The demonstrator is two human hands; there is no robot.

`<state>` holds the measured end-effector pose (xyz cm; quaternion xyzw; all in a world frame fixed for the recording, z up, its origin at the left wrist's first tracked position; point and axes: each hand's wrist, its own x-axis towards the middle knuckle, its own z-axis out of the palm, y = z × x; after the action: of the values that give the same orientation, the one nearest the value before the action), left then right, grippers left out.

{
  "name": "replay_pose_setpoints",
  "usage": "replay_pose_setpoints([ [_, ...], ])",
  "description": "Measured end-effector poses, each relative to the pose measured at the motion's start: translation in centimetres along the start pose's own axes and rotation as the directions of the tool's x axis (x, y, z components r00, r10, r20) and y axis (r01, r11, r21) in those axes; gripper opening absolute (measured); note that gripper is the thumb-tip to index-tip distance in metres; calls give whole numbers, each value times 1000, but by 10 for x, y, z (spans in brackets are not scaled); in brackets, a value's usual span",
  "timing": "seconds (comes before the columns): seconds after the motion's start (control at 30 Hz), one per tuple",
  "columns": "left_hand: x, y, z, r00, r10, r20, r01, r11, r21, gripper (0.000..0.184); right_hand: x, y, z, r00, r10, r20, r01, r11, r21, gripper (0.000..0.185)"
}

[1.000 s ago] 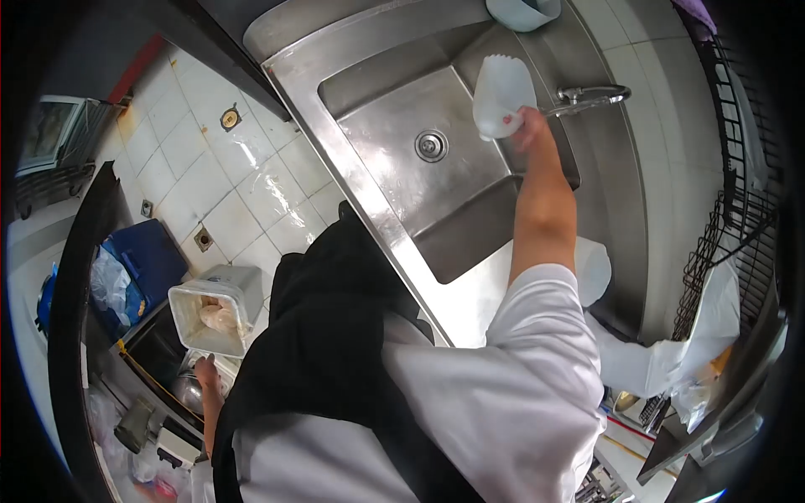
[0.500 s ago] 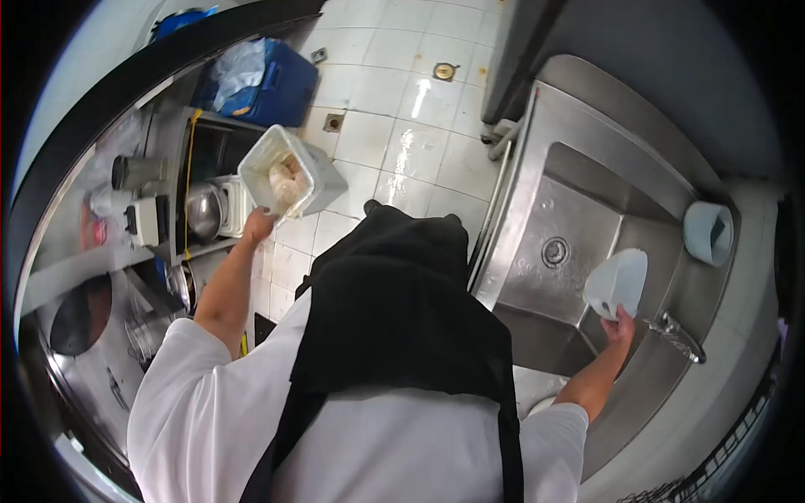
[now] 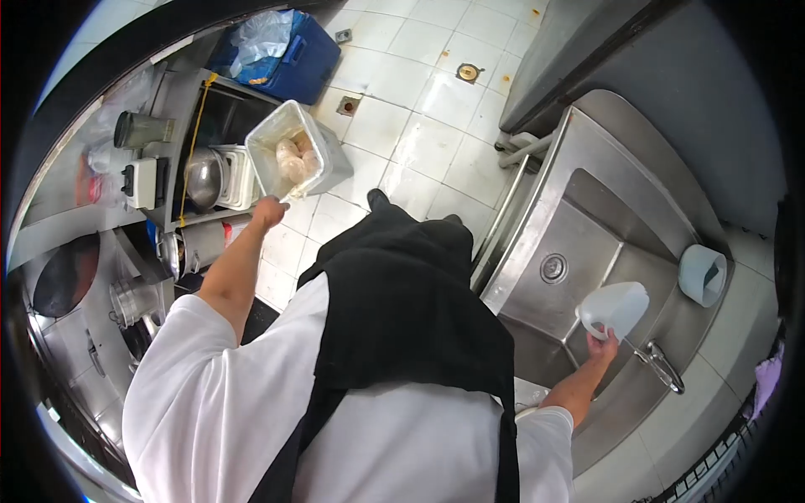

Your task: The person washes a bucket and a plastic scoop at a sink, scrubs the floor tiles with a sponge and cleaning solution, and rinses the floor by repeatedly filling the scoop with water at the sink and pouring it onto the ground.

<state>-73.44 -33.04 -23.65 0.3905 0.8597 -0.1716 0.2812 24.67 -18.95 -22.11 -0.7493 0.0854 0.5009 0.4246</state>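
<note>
On the left, my left hand (image 3: 270, 211) has its fingers closed on the near rim of a tall whitish tub (image 3: 334, 168). Several pale, rounded pieces (image 3: 295, 159) lie inside that tub. My right hand (image 3: 602, 342) is wrapped round the handle end of a cut translucent plastic jug (image 3: 619, 307), with its jagged edge facing away to the upper right. The jug is over the steel sink (image 3: 537, 289), right of the drain (image 3: 553, 268) and close to the faucet (image 3: 662, 365).
A white round container (image 3: 701, 275) stands on the sink's far right ledge. Beyond the tub is a blue bin (image 3: 303, 63) with a plastic bag. Shelves at left hold a metal bowl (image 3: 204, 178) and a white appliance (image 3: 144, 183). Floor tiles (image 3: 423, 142) lie between.
The view has swung left since the first frame, bringing the tub nearer the middle. The jug has tilted in my right hand. My left hand has come onto the tub's rim.
</note>
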Motion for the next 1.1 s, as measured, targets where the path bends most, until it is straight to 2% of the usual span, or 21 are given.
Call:
replay_pose_setpoints([
  [0.03, 8, -6, 5, 999, 30, 22, -30, 1000, 2, 49, 7, 0, -5, 1000, -14, 5, 14, 1000, 0, 26],
  [0.07, -16, 23, -21, 997, -72, 8, 73, 989, -128, 49, 10, 0, -11, 1000, -5, 11, 5, 998, 56, 27],
  [0.13, -12, 26, -25, 999, -40, 22, 42, 996, -77, 49, 5, -1, -14, 1000, 15, 27, -19, 985, 169, 29],
  [0.17, -11, 26, -23, 998, -57, 22, 59, 993, -104, 49, 2, 0, -9, 998, -13, -68, 24, 986, 163, 27],
  [0.27, -9, 25, -18, 994, -107, 22, 110, 980, -165, 48, -16, -8, -8, 999, -23, -23, 23, 999, -22, 27],
  [0.37, -9, 29, -17, 990, -138, 29, 141, 974, -175, 46, -30, -7, -2, 988, -118, -97, 121, 992, 33, 25],
  [0.47, -24, 44, -27, 987, -156, 30, 159, 969, -187, 43, -31, -15, -9, 998, 8, -68, -1, 994, 108, 24],
  [0.57, -19, 46, -24, 992, -127, 21, 128, 962, -239, 41, -38, -12, -5, 977, -185, -106, 185, 983, -4, 23],
  [0.67, -20, 49, -24, 993, -118, 13, 118, 959, -257, 43, -28, -18, -17, 995, -82, -49, 89, 981, 171, 29],
  [0.77, -15, 55, -25, 994, -108, -20, 99, 961, -259, 45, -34, -20, -16, 986, -161, -43, 162, 987, 6, 29],
  [0.87, -12, 54, -24, 996, -76, -41, 65, 971, -232, 45, -23, -22, -21, 996, -54, -66, 63, 988, 141, 26],
  [0.97, -11, 56, -27, 995, -102, -20, 96, 973, -208, 44, -16, -20, -21, 986, -131, -99, 131, 991, -10, 27],
  [1.07, -14, 60, -31, 990, -136, -30, 125, 965, -229, 44, -28, -18, -21, 992, -77, -101, 91, 985, 149, 28],
  [1.1, -13, 63, -33, 991, -135, -24, 125, 965, -231, 44, -31, -17, -19, 989, -105, -99, 117, 985, 124, 28],
])
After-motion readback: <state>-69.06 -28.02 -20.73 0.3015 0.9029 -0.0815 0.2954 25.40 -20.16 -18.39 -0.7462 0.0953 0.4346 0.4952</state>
